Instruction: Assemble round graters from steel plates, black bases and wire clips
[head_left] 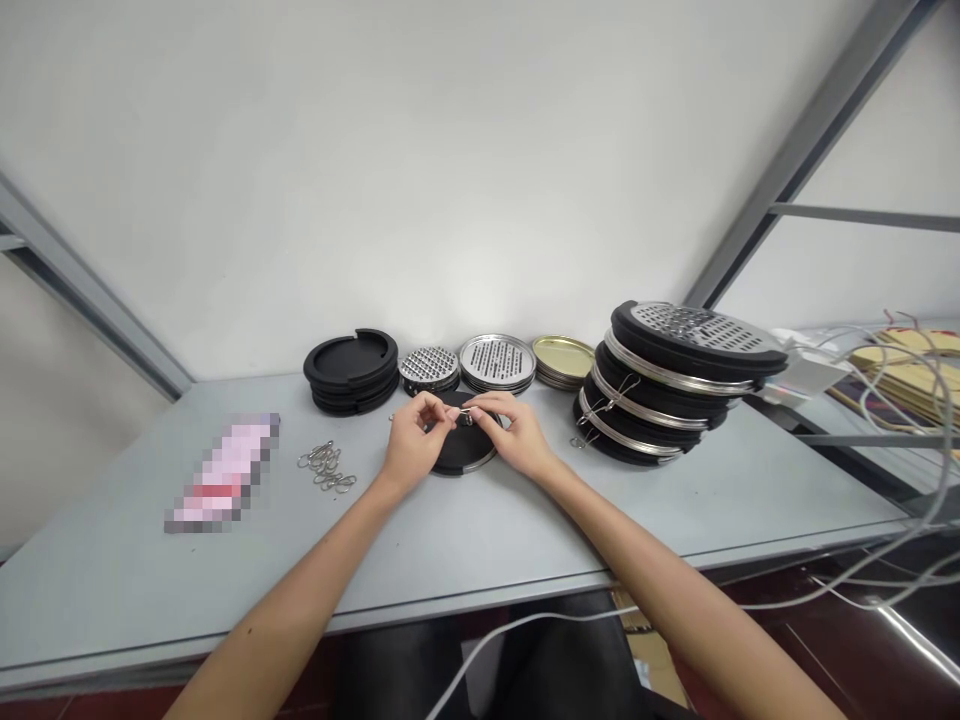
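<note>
Over a round black base with a metal rim (461, 460), my two hands meet at a small metal piece (466, 415). My left hand (421, 432) pinches it from the left between thumb and forefinger. From the right, the thumb and fingers of my right hand (510, 430) close on the same piece. The hands hide much of the black base. Several bent wire clips (326, 465) lie in a loose pile left of my left hand.
Behind the hands stand stacked black rings (351, 370), small grater discs (429, 366), larger grater discs (497, 360) and gold lids (564, 357). A tall leaning stack of assembled graters (660, 390) is at right. A blurred pink object (225, 470) lies left; cables (885, 540) hang at right.
</note>
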